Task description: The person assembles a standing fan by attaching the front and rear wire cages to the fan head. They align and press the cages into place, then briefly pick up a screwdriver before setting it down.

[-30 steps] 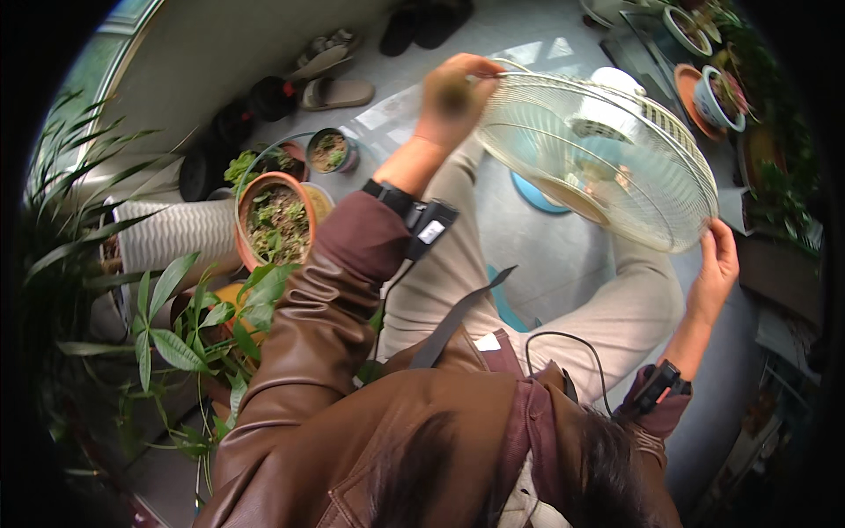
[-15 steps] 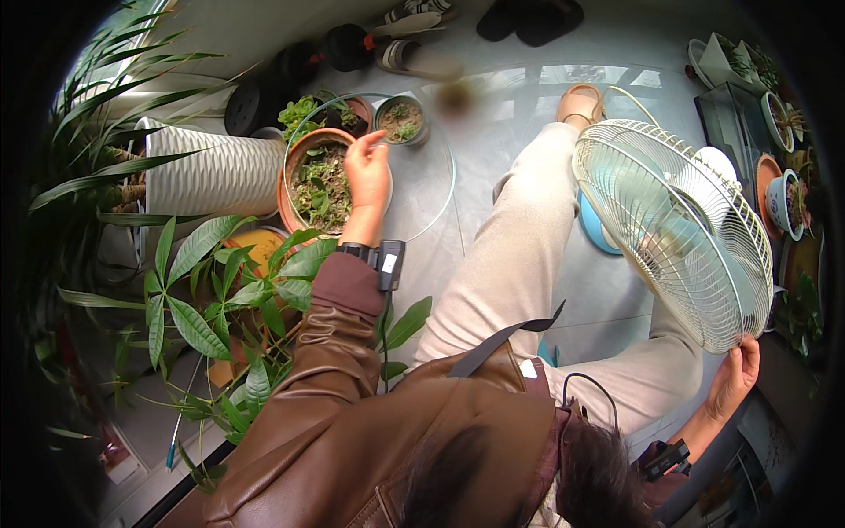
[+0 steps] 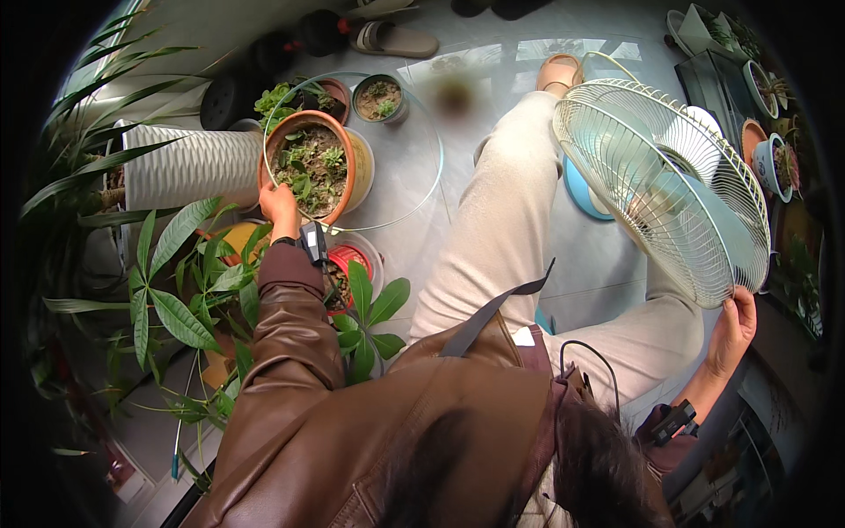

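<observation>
My left hand (image 3: 280,207) is at the near-left rim of a terracotta pot (image 3: 350,167) of soil and small plants. Its fingers are closed on a thin pale hoop (image 3: 443,163), which lies across the pot and reaches out over the floor to the right. At the right, my right hand (image 3: 738,324) pinches the lower edge of a white wire fan guard (image 3: 607,163). The tilted fan head has pale blue-green blades (image 3: 704,211) showing through the wires, and a blue base (image 3: 583,189) is partly hidden by my leg.
A white ribbed planter (image 3: 198,167) lies on its side at the left. A leafy plant (image 3: 185,317) crowds my left arm, with a red pot (image 3: 348,260) beside it. A small dark pot (image 3: 380,99) and a slipper (image 3: 400,40) are farther off. Potted plants (image 3: 775,167) line the right.
My left hand has moved from above the pot to its near-left rim and closed on the hoop. My right hand stays at the fan guard. The whole view has shifted slightly.
</observation>
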